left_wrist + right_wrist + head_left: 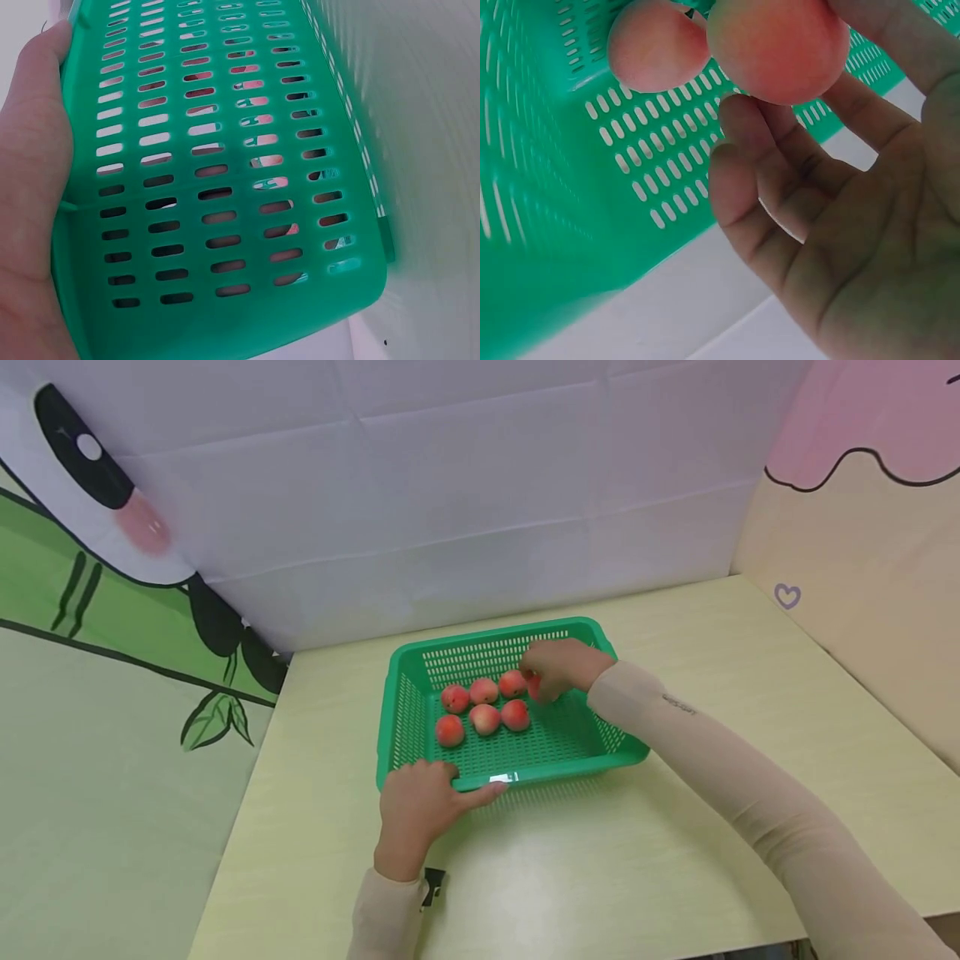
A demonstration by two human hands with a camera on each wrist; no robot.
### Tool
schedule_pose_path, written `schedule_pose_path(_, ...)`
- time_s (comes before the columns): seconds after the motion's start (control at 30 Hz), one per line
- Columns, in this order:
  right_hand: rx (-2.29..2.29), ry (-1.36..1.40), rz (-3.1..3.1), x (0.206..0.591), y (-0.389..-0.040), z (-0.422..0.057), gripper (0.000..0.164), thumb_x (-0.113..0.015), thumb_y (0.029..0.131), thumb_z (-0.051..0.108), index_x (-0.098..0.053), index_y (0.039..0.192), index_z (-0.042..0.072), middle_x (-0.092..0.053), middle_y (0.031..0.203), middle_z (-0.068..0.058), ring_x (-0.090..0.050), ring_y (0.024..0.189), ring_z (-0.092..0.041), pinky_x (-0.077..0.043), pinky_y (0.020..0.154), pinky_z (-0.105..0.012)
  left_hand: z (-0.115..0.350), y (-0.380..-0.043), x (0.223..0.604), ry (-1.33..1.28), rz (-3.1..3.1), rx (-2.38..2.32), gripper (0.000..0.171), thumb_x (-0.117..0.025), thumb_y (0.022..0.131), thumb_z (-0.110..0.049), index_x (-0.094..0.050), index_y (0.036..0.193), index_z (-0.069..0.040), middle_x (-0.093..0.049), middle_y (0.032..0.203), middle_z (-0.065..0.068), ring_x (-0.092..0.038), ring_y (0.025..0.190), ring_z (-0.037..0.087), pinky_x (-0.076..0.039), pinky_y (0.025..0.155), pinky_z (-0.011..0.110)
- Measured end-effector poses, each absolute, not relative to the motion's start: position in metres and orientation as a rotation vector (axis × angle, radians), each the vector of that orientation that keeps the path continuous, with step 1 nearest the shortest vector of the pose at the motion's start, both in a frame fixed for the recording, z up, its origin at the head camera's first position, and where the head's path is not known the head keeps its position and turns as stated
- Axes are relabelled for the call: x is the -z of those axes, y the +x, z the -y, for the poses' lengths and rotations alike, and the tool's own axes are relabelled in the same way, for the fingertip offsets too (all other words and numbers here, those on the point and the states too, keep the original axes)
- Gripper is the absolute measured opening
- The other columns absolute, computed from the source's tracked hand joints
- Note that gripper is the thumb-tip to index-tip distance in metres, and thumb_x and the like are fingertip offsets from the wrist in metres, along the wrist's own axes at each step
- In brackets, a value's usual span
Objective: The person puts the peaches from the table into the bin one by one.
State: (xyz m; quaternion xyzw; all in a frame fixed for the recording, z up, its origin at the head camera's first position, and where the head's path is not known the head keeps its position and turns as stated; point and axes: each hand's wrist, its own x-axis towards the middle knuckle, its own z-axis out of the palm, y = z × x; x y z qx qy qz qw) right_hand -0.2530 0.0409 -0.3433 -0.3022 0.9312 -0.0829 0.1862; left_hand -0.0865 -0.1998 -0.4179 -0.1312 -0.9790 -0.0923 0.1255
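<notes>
A green plastic basket (pixel 502 775) with slotted walls holds several red-and-yellow peaches (pixel 485 719), grouped toward its left and middle. At the near rim, my left hand (pixel 423 806) grips the basket, thumb stretched along the rim and fingers bent over it. The left wrist view shows that hand (pixel 34 165) against the rim beside the slotted outer wall. Inside the basket's right part, my right hand (pixel 558 667) pinches a peach (pixel 776 49) between thumb and fingertips. Another peach (pixel 658 46) sits right beside the held one.
The basket stands on a pale yellow table (pixel 697 635). A white cloth backdrop (pixel 480 485) rises behind it, with a green printed panel (pixel 135 635) at left and a peach-coloured one (pixel 877 577) at right. The table's front edge (pixel 738 950) shows at the bottom.
</notes>
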Motion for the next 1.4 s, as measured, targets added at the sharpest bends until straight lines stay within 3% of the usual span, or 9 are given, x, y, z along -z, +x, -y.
schedule_pose_path(0.13,0.204,-0.768,-2.591,0.343,-0.251,-0.038,0.019,-0.068,0.085,-0.005,-0.068,0.091,0.013,-0.065,0.095,-0.003,-0.056,0.085,-0.019,-0.047,0.073,-0.034,0.200,-0.086,0.416,-0.374,2.868,0.268,0.081,-0.058,0.081,-0.093,-0.026,0.054,-0.023,-0.012,0.056,-0.011,-0.013,0.051,0.008,-0.012,0.046,0.027)
schedule_pose_path(0.3,0.080,-0.653,-2.534,0.343,-0.248,-0.030,0.022,-0.066,0.083,-0.006,-0.067,0.094,0.012,-0.063,0.089,0.000,-0.052,0.080,-0.018,-0.043,0.068,-0.032,0.199,-0.087,0.414,-0.368,2.877,0.264,0.080,-0.061,0.080,-0.091,-0.027,0.054,-0.023,-0.013,0.055,-0.011,-0.014,0.050,0.008,-0.012,0.046,0.027)
schedule_pose_path(0.53,0.063,-0.620,-2.564,0.348,-0.244,-0.028,0.030,-0.075,0.089,-0.002,-0.070,0.113,0.015,-0.066,0.101,-0.002,-0.057,0.084,-0.020,-0.048,0.068,-0.030,0.198,-0.086,0.412,-0.362,2.893,0.273,0.082,-0.054,0.078,-0.097,-0.029,0.053,-0.024,-0.014,0.055,-0.010,-0.015,0.050,0.009,-0.013,0.045,0.028)
schedule_pose_path(0.73,0.064,-0.648,-2.590,0.354,-0.242,-0.027,0.044,-0.075,0.091,-0.002,-0.070,0.129,0.020,-0.066,0.115,-0.004,-0.059,0.093,-0.024,-0.050,0.069,-0.030,0.198,-0.087,0.413,-0.361,2.878,0.274,0.079,-0.068,0.078,-0.087,-0.029,0.053,-0.023,-0.013,0.055,-0.010,-0.014,0.050,0.009,-0.013,0.045,0.028)
schedule_pose_path(1.07,0.037,-0.696,-2.602,0.360,-0.243,-0.026,0.037,-0.077,0.091,-0.001,-0.071,0.123,0.017,-0.066,0.105,-0.003,-0.060,0.086,-0.023,-0.050,0.066,-0.030,0.200,-0.087,0.414,-0.374,2.860,0.286,0.083,-0.045,0.079,-0.101,-0.028,0.053,-0.024,-0.012,0.056,-0.010,-0.013,0.051,0.009,-0.012,0.045,0.027)
schedule_pose_path(1.27,0.082,-0.700,-2.581,0.360,-0.245,-0.030,0.044,-0.075,0.090,-0.003,-0.070,0.126,0.020,-0.067,0.106,-0.002,-0.060,0.089,-0.023,-0.051,0.073,-0.032,0.200,-0.087,0.413,-0.372,2.859,0.272,0.081,-0.059,0.079,-0.094,-0.027,0.053,-0.024,-0.012,0.056,-0.010,-0.012,0.050,0.009,-0.012,0.045,0.027)
schedule_pose_path(1.4,0.163,-0.669,-2.570,0.354,-0.245,-0.038,0.032,-0.075,0.091,0.005,-0.071,0.120,0.017,-0.068,0.108,0.001,-0.060,0.094,-0.021,-0.050,0.084,-0.037,0.199,-0.087,0.413,-0.372,2.868,0.258,0.080,-0.070,0.077,-0.087,-0.027,0.054,-0.024,-0.013,0.055,-0.010,-0.012,0.050,0.008,-0.012,0.045,0.027)
